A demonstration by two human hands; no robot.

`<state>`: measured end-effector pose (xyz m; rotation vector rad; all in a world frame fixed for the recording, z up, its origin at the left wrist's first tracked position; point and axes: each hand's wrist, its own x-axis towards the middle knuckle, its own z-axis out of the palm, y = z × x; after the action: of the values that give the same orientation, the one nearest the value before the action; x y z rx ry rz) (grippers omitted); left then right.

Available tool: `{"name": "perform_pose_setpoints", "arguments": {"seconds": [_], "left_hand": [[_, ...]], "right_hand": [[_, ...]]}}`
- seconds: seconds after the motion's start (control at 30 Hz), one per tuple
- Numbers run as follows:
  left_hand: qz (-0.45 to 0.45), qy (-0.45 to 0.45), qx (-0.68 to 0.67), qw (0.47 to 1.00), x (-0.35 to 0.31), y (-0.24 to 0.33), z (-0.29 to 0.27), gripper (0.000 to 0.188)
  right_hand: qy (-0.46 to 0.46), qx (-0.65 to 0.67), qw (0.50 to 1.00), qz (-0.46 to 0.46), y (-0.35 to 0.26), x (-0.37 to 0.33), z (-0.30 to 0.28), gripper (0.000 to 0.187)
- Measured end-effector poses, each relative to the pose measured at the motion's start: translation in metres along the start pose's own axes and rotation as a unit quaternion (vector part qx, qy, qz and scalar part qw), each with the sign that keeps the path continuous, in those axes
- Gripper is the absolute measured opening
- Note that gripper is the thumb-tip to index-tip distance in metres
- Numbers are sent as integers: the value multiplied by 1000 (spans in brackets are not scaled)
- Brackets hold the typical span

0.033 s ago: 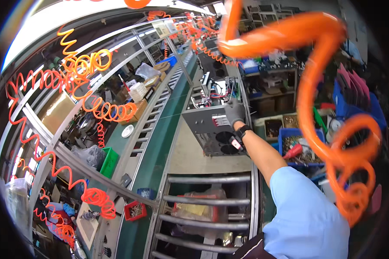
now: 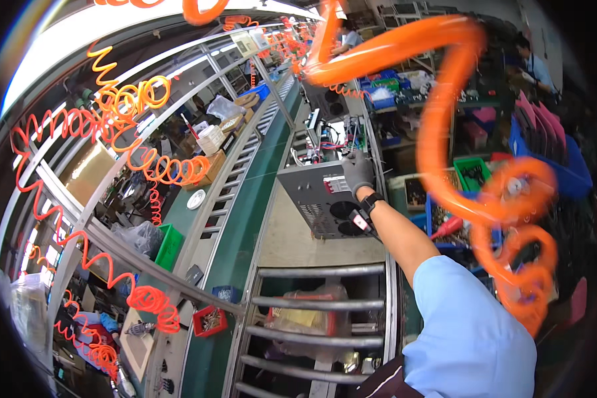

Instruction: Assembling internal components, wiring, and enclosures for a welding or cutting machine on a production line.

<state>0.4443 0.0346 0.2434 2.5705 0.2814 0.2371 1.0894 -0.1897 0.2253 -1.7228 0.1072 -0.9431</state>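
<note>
My right hand point(image 2: 358, 171), in a grey glove, is at the top edge of a grey metal case point(image 2: 305, 194). Its fingers look curled over that edge, though their tips are partly hidden. The case stands open at the top, with wires and circuit parts point(image 2: 331, 140) showing inside. Vent slots and round dark fan openings point(image 2: 343, 211) mark its near panel. A black watch point(image 2: 370, 201) is on my right wrist, and a small white-and-black object point(image 2: 360, 221) shows just below it. My left hand is out of view.
A thick orange coiled hose point(image 2: 438, 126) hangs close on the right. Metal rollers point(image 2: 318, 304) lie nearest me, beside a green conveyor strip point(image 2: 249, 199). A red bin of small parts point(image 2: 209, 321) sits left; a blue parts bin point(image 2: 432, 215) is right. Other people are farther back.
The thick orange hose has swung to the left, uncovering more of the bins and a person at the far right. My right hand stays at the case's edge.
</note>
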Motion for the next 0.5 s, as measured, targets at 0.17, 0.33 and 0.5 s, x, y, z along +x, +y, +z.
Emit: {"name": "perform_pose_setpoints", "arguments": {"seconds": [0.17, 0.33, 0.5], "left_hand": [[52, -22, -28, 998, -23, 21, -28, 39], [89, -39, -52, 994, -58, 20, -33, 39], [176, -69, -32, 982, -80, 11, -37, 40]], "right_hand": [[1, 15, 1000, -4, -41, -84, -39, 20], [-24, 61, 998, -20, -98, -153, -102, 23], [-83, 68, 994, 16, -146, -216, -156, 23]]}}
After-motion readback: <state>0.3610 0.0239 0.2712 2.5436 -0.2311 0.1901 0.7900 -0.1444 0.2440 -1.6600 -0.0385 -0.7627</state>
